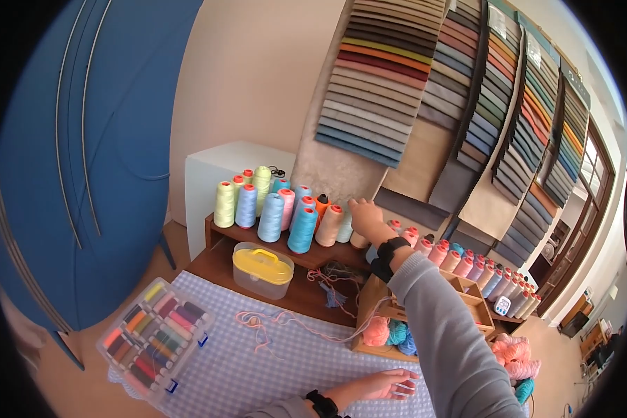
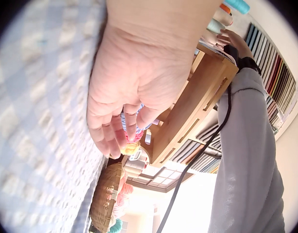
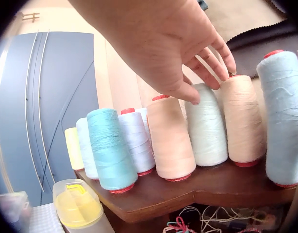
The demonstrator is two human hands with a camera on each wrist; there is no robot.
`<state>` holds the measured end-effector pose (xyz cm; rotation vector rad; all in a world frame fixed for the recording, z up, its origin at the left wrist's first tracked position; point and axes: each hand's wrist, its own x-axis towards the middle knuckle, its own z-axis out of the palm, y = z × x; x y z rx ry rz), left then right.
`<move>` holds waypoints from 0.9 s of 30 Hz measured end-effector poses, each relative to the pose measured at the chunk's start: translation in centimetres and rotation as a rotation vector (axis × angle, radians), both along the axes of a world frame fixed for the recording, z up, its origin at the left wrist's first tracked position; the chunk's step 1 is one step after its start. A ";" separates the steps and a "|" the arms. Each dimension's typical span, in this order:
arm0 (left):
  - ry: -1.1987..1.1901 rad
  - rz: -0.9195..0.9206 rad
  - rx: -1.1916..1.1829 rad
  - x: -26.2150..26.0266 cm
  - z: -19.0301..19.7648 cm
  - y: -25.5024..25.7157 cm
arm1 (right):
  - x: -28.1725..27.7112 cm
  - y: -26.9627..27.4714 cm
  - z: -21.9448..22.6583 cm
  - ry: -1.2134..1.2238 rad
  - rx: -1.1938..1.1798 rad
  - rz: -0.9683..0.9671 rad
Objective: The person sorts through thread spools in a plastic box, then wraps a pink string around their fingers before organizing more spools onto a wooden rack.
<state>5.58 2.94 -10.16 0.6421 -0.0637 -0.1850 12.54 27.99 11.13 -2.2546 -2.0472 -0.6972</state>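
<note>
My right hand (image 1: 367,219) reaches over the thread cones on the brown wooden shelf (image 3: 134,204). In the right wrist view, its thumb overlaps the upper part of a pale mint thread cone (image 3: 207,131). The other fingers extend, slightly bent, toward the top of a peach thread cone (image 3: 243,121) beside it; nothing is gripped. Another peach cone (image 3: 172,141) stands left of the mint one. Low over the checked tablecloth (image 1: 285,334), my left hand (image 1: 386,384) lies with loosely bent fingers and holds nothing, near the wooden organizer box (image 2: 187,104).
Left on the cloth lies a clear case (image 1: 153,338) of small thread spools. A yellow-lidded container (image 1: 263,272) stands before the shelf. Loose pink yarn (image 1: 258,326) trails across the cloth. Yarn balls (image 1: 376,331) sit in the organizer, more cones (image 1: 481,268) beyond it. Fabric swatches (image 1: 376,83) hang behind.
</note>
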 end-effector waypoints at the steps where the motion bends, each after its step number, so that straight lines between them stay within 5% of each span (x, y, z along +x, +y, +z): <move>1: 0.006 0.000 0.006 0.0 0.0 0.0 | 0.1 0.0 0.0 -0.014 -0.004 0.002; 8: -0.020 0.002 0.025 0.0 -0.1 -0.1 | 2.2 0.1 0.2 0.026 0.074 -0.115; 16: -0.023 -0.010 0.040 0.5 -0.6 -0.1 | 5.2 -0.3 1.4 0.243 -0.059 0.188; 27: -0.031 -0.020 0.035 0.2 -0.2 0.1 | 4.9 -1.7 2.9 0.260 -0.143 0.218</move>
